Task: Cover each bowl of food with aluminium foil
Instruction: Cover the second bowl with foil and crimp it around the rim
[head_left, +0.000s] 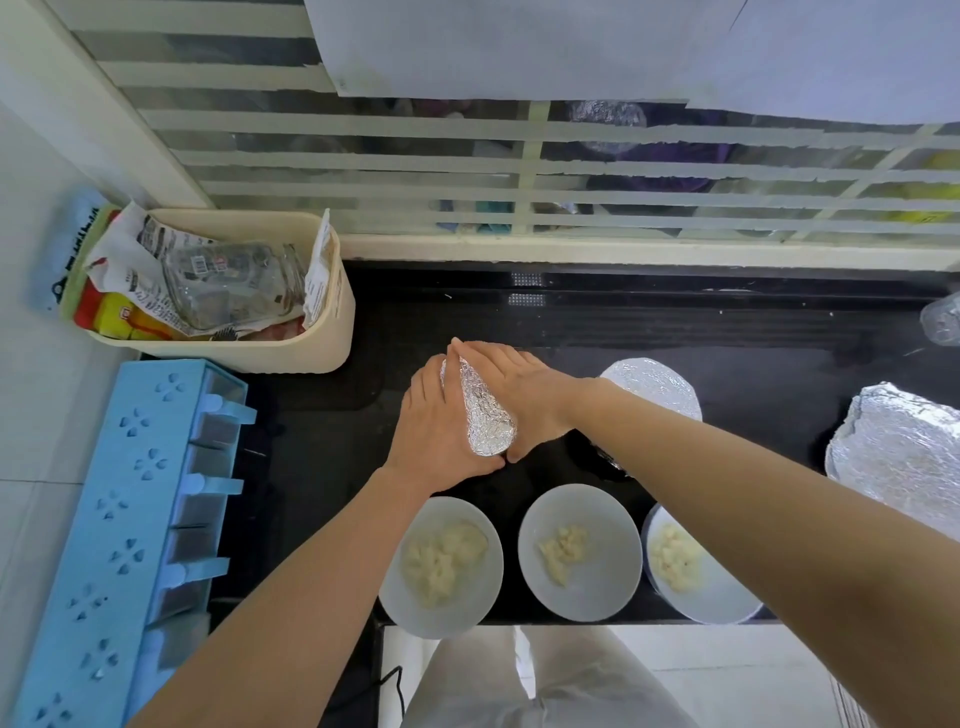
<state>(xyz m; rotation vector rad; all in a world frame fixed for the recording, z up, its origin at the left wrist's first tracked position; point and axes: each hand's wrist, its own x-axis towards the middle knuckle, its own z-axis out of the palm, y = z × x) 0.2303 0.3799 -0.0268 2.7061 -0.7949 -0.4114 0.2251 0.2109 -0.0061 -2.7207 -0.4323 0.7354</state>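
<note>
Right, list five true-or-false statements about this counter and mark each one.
1. Both the left hand and right hand press on crinkled silver foil. True.
2. The three pale round bowls of yellowish food nearest the person are foil-covered. False: all three are uncovered.
3. A round foil-covered bowl sits beyond the right forearm. True.
4. The light blue plastic rack stands on the right. False: it stands on the left.
5. The cream plastic tub is empty. False: it holds packets.

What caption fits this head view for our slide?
Left hand and right hand press foil; three nearer bowls of food sit uncovered.
</note>
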